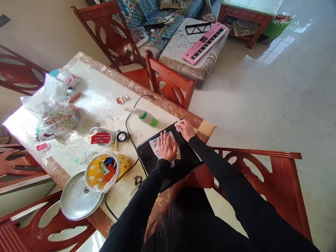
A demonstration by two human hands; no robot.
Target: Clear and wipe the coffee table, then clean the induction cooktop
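Note:
A black flat panel (147, 159) lies at the table's near right corner, a cord beside its left edge. My left hand (167, 147) rests flat with fingers spread on a light cloth (154, 144) with a blue edge, which lies on the panel. Near the panel's far right corner, my right hand (186, 129) has its fingers closed around a crumpled white tissue (177, 126). A spray bottle (147, 118) with a green band and green liquid is on the table beyond the panel.
To the left are scissors (137, 182), a yellow basket (98, 176), a metal lid (78, 199), a mug (111, 137), a black cord (127, 126) and plastic bags (59, 115). Wooden chairs (173, 84) surround the table. Beyond lies a pink keyboard (206, 42).

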